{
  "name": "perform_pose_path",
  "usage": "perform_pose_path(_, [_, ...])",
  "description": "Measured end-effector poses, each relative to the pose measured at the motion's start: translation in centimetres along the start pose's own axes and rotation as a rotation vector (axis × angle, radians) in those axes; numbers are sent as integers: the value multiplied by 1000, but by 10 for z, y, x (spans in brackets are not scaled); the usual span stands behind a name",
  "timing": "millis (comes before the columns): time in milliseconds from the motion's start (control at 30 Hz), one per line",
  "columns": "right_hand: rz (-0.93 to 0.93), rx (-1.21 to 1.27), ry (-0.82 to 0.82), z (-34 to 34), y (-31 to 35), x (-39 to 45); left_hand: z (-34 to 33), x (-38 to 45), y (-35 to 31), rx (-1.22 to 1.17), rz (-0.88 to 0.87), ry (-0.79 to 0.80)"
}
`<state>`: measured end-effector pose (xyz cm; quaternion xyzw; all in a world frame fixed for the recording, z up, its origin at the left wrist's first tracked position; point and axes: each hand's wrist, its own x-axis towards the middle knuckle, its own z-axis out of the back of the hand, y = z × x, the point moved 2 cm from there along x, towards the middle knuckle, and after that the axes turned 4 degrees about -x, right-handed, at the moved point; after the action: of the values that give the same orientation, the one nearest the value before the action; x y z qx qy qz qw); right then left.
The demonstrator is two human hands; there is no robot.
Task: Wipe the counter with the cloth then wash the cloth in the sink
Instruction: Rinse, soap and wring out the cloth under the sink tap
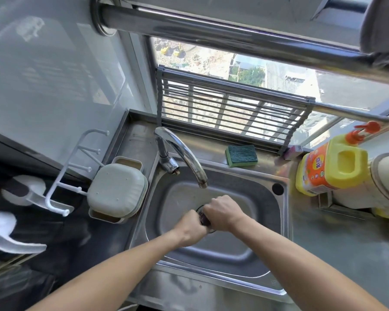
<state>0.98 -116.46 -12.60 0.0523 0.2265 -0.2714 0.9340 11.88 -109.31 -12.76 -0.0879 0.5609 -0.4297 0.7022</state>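
Observation:
Both my hands are over the steel sink (267, 261), above the drain. Between them is a dark purple cloth (204, 218), bunched into a tight roll. My left hand (190, 225) grips its near end and my right hand (221, 213) grips its far end; only a short strip of cloth shows between the fists. The chrome tap (184, 158) curves over the basin with its spout just behind my hands. I see no water running from it. The steel counter (337, 250) stretches to the right of the sink.
A green-and-yellow sponge (241, 156) lies on the ledge behind the sink. A yellow detergent jug (330, 167) with an orange pump stands at the right. A pale lidded box (117, 190) and a white hook rack (76, 169) are on the left. A folding drying rack (229, 111) leans on the window.

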Motion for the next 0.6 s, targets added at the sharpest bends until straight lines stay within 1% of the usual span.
perform_pose_path(167, [34,-45,-155,6,-13,1,-10,-14,-11,-572,212,127])
perform_pose_path(267, [13,-21,-251,2,-18,1,-15,-23,-18,-760,287,216])
perform_pose_path(367, [4,41,-391,-3,-19,-1,-20,-28,-23,-918,327,316])
perform_pose_path(433, [-15,87,-450,-8,-21,-2,-17,-29,-22,-983,333,422])
perform_pose_path(500, [-44,133,-462,-11,-22,-3,-9,-24,-21,-983,327,531])
perform_pose_path(567, [-95,181,-478,-10,-21,-6,1,-17,-18,-926,341,571])
perform_pose_path(600, [-121,189,-440,-11,-20,-6,6,-12,-15,-862,342,549])
